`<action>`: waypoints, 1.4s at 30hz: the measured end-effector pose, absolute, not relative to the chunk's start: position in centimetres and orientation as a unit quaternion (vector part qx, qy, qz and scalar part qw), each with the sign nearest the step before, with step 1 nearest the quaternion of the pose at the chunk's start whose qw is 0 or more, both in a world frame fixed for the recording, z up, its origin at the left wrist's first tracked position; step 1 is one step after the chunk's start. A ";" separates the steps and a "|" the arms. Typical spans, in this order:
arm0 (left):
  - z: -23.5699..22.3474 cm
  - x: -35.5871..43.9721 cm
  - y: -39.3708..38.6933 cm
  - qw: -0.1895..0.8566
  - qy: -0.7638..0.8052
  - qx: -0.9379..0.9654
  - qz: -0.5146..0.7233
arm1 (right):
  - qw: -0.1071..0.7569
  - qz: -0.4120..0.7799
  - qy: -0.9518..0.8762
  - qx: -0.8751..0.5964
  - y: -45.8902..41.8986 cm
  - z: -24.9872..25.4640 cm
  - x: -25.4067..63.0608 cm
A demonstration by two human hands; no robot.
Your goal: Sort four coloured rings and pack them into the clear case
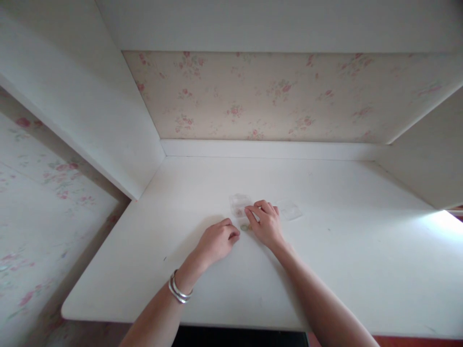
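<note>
Item: right grip [266, 224], one bare hand. I am seeing its thumb and forefinger being held narrow, nearly meeting, at the near right edge of a clear, flat, rectangular plastic bag [237, 201]; whether they are pinching the film, I cannot tell.

Item: left grip [219, 238]. Its fingers are resting curled and close together; I cannot tell whether they are holding anything.

Handling note: I am judging that thin film is calling for a light fingertip pinch at the edge, with the other grip steadying nearby, so that the small reddish piece [239, 212], seemingly inside the bag, is not being squeezed or spilled.

Location: the bag is lying just left of the right grip's fingertips, beyond the left grip. A small, pale green, roundish piece [244, 227] is sitting between both grips, just beside the left fingertips. A second clear plastic bag [292, 212] is lying right of the right grip. The smooth white counter [347, 270] is carrying everything.
</note>
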State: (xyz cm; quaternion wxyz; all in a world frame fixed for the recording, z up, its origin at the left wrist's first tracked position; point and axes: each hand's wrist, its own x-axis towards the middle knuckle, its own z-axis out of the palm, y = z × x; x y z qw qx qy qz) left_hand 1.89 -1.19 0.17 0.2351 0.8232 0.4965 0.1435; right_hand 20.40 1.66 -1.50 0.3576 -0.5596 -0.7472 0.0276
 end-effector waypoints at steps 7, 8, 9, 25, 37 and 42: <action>-0.1 2.1 -0.9 0.263 0.485 0.818 0.161 | 0.396 0.073 -0.696 -0.594 1.7 -2.2 22.6; 0.0 2.2 -0.8 0.274 0.483 0.813 0.175 | 0.397 0.078 -0.695 -0.595 1.7 -2.3 22.7; 0.2 2.3 -0.5 0.281 0.482 0.807 0.192 | 0.397 0.083 -0.694 -0.595 1.7 -2.3 22.8; 1.0 4.3 3.0 0.170 0.512 0.799 0.266 | 0.406 0.118 -0.683 -0.595 1.4 -2.2 23.2; 0.2 4.6 -0.8 0.159 0.488 0.848 0.129 | 0.411 0.135 -0.684 -0.588 1.2 -2.1 23.1; 0.2 4.8 -1.0 0.160 0.494 0.845 0.128 | 0.410 0.140 -0.688 -0.583 1.1 -2.1 23.1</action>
